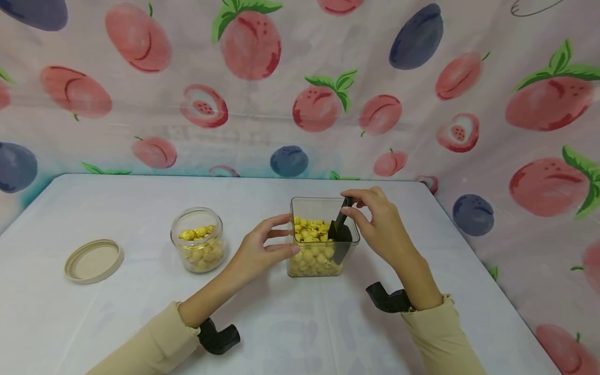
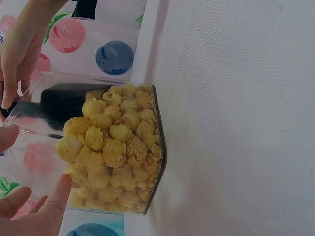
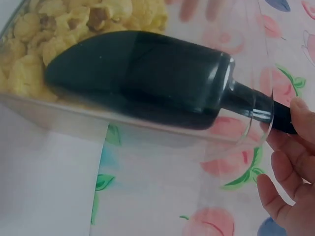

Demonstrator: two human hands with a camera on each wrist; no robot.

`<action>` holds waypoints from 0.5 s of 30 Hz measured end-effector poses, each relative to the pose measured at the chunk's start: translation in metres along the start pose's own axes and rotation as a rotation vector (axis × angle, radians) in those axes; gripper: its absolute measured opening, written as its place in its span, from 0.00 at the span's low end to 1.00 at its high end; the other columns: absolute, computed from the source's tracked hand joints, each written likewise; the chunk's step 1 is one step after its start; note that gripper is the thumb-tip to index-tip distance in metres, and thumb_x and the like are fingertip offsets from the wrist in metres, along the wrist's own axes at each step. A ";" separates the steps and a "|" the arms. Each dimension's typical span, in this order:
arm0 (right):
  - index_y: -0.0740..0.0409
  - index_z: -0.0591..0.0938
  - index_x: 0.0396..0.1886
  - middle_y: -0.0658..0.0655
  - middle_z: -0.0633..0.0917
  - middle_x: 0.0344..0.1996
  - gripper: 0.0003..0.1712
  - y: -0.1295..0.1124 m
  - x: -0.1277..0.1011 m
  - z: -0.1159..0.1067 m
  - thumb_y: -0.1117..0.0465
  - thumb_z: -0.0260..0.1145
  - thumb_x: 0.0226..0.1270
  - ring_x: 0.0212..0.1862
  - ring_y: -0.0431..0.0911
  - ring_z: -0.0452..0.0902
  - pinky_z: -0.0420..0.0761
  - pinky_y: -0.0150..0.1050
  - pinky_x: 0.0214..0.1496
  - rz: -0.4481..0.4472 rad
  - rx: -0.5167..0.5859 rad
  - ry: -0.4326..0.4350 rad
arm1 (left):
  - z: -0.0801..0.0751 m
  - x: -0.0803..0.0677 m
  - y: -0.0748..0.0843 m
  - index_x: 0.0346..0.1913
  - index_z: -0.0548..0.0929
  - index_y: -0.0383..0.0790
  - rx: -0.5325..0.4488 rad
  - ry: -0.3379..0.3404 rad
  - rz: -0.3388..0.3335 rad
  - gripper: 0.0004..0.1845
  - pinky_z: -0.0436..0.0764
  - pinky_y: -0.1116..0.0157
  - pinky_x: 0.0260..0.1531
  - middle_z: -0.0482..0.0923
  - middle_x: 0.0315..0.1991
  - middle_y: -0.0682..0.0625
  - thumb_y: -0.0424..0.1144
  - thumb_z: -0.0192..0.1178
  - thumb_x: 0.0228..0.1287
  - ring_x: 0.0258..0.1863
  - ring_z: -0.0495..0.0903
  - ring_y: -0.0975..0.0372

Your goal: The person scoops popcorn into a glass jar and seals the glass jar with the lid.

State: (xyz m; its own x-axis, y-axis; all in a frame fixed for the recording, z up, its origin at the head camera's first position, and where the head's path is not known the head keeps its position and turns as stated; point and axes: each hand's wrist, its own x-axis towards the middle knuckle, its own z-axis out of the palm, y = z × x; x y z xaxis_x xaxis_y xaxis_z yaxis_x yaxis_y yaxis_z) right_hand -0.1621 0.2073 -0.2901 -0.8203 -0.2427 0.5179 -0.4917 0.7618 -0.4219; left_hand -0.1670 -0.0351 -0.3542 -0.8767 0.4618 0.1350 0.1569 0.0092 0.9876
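Note:
A clear square container point(image 1: 304, 260) partly filled with yellow popcorn point(image 2: 115, 142) stands upright on the table. Inside it, against the right wall, a black scoop point(image 3: 142, 78) leans with its blade down in the popcorn. My right hand point(image 1: 382, 224) pinches the scoop's handle at the container's rim between thumb and fingers. On the other side, my left hand point(image 1: 260, 247) touches the container's left side and front corner with spread, fairly straight fingers. In the left wrist view one fingertip lies against the clear wall.
Left of the container stands a round clear jar point(image 1: 199, 265), lidless, with some popcorn in it. Farther left a beige ring-shaped lid point(image 1: 94, 261) lies flat on the white table point(image 1: 300, 323). A fruit-patterned cloth point(image 1: 262, 104) hangs behind and to the right.

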 end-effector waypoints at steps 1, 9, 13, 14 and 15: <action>0.60 0.79 0.51 0.57 0.79 0.38 0.17 0.000 0.000 0.000 0.64 0.65 0.61 0.42 0.49 0.72 0.72 0.40 0.37 0.002 0.003 0.005 | 0.000 0.000 0.000 0.68 0.62 0.38 0.000 0.001 0.001 0.35 0.80 0.62 0.50 0.59 0.68 0.45 0.33 0.63 0.58 0.59 0.72 0.47; 0.62 0.80 0.48 0.58 0.80 0.36 0.17 0.003 -0.002 0.001 0.67 0.67 0.58 0.41 0.48 0.75 0.75 0.42 0.39 -0.002 0.030 0.069 | 0.000 0.000 -0.001 0.68 0.62 0.39 0.008 0.000 0.003 0.35 0.80 0.62 0.50 0.59 0.68 0.46 0.34 0.63 0.58 0.59 0.72 0.48; 0.63 0.80 0.47 0.59 0.81 0.36 0.16 0.006 -0.003 0.001 0.68 0.67 0.57 0.40 0.49 0.77 0.75 0.42 0.41 -0.020 0.044 0.125 | 0.000 0.000 -0.001 0.68 0.62 0.39 0.008 0.002 0.001 0.35 0.80 0.62 0.50 0.59 0.68 0.45 0.33 0.63 0.58 0.59 0.73 0.48; 0.63 0.80 0.47 0.59 0.81 0.35 0.16 0.007 -0.004 0.001 0.69 0.67 0.56 0.40 0.49 0.78 0.75 0.39 0.40 -0.020 0.049 0.138 | 0.000 0.000 -0.001 0.68 0.62 0.39 0.006 0.001 0.000 0.35 0.80 0.62 0.50 0.59 0.68 0.45 0.33 0.63 0.58 0.58 0.73 0.47; 0.63 0.80 0.46 0.59 0.81 0.35 0.16 0.008 -0.004 0.001 0.69 0.67 0.56 0.39 0.49 0.78 0.74 0.37 0.40 -0.017 0.055 0.152 | 0.000 0.000 0.000 0.68 0.62 0.39 0.006 0.001 -0.001 0.35 0.80 0.62 0.50 0.60 0.68 0.45 0.33 0.63 0.58 0.58 0.73 0.47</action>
State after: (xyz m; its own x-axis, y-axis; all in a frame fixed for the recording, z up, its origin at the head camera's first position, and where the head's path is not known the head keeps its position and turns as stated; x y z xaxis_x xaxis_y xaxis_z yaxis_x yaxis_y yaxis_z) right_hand -0.1629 0.2132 -0.2965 -0.7604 -0.1583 0.6298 -0.5234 0.7236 -0.4500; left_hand -0.1672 -0.0351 -0.3546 -0.8772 0.4609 0.1344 0.1589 0.0145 0.9872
